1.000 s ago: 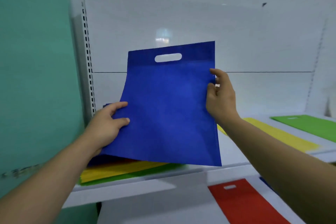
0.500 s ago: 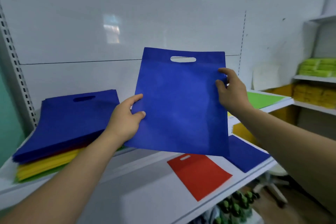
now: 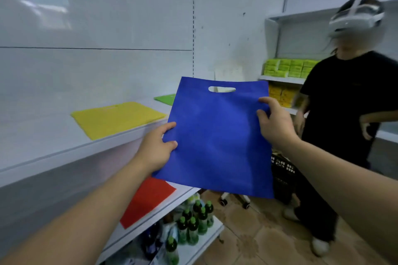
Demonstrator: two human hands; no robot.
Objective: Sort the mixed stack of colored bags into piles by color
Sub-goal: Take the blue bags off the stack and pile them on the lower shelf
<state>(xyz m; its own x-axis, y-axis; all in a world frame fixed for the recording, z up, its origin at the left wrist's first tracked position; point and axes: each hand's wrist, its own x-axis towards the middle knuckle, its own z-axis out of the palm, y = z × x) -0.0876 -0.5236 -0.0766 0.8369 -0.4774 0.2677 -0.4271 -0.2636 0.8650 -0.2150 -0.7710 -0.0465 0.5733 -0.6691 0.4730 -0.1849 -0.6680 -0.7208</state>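
A white upper shelf (image 3: 64, 153) ran along the left wall, and a person in black clothes (image 3: 340, 114) stood at the right. Both arms reached forward, holding a flat blue fabric bag with a cut-out handle (image 3: 215, 140) upright in the air. The left hand (image 3: 155, 148) had its fingers grasping the bag's left edge, and the right hand (image 3: 275, 122) grasped its upper right edge. The bag hid part of a flat red bag (image 3: 146, 200) on the lower shelf (image 3: 161, 211). A flat yellow bag (image 3: 116, 118) lay on the upper shelf.

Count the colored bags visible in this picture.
4. The blue bag, held by the left hand and right hand; the yellow bag and green bag, on the upper shelf; the red bag, on the lower shelf. More may hide behind the blue one.
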